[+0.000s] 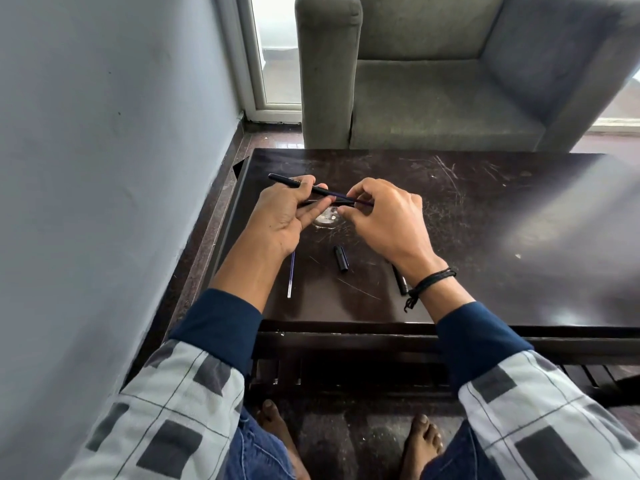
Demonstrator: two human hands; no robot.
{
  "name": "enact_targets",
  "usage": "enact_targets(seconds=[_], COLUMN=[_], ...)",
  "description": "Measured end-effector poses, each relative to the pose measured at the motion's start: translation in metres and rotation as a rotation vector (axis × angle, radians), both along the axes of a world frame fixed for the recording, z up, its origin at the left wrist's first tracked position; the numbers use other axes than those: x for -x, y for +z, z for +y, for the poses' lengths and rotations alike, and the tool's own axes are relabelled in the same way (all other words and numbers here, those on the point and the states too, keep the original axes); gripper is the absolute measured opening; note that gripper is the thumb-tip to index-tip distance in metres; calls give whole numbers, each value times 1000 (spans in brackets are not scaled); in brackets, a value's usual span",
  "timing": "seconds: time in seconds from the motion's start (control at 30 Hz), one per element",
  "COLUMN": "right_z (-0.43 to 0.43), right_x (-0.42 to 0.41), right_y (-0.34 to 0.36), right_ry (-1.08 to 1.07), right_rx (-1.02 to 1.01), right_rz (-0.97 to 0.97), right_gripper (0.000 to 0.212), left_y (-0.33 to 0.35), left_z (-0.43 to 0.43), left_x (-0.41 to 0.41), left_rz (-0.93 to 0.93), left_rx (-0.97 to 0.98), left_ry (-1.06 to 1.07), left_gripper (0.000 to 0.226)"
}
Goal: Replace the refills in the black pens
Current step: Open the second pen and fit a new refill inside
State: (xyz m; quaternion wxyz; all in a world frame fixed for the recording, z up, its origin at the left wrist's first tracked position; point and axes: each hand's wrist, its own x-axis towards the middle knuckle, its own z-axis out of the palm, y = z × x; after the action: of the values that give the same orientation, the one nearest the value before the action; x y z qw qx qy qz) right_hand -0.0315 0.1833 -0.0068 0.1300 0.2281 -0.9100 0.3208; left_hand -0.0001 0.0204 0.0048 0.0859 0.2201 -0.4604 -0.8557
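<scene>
My left hand (284, 216) grips a black pen barrel (284, 179) that points up and to the left over the dark table (485, 237). A thin dark refill (337, 194) sticks out of the barrel's right end, and my right hand (384, 216) pinches it between thumb and fingers. A second thin dark piece (341, 201) lies across my left fingers just below. On the table lie a loose refill (291, 277) with a clear end, a black pen cap (341, 258) and another black pen (400, 280), partly hidden under my right wrist.
A grey armchair (433, 81) stands behind the table's far edge. A grey wall (104, 133) runs close along the left. A pale worn patch (325, 218) marks the tabletop under my hands. My bare feet (420, 441) rest on the floor below.
</scene>
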Motion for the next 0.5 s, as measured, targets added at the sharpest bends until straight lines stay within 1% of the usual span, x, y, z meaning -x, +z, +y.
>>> enact_targets(seconds=[0.07,0.2,0.3,0.43,0.5], right_z=[2,-1,-4,-1,2], right_x=[0,-2,-4,-2,2], right_y=[1,2,0,3,4], right_ry=[-19,4,41,26,-6], right_rx=[-17,18,45,79,75], right_rz=[-8,-42,-55,-101,-112], right_gripper=[12,17,18,24,18], left_y=[1,0,-2,-1,0], left_z=[-3,2,13,8,2], left_x=[1,-1,-2,0,1], left_rz=[5,-16,-32,-42,-44], left_rx=[-3,19,42,14,0], left_ry=[19,-20,-55,-5,21], left_gripper=[8,3,4,4,7])
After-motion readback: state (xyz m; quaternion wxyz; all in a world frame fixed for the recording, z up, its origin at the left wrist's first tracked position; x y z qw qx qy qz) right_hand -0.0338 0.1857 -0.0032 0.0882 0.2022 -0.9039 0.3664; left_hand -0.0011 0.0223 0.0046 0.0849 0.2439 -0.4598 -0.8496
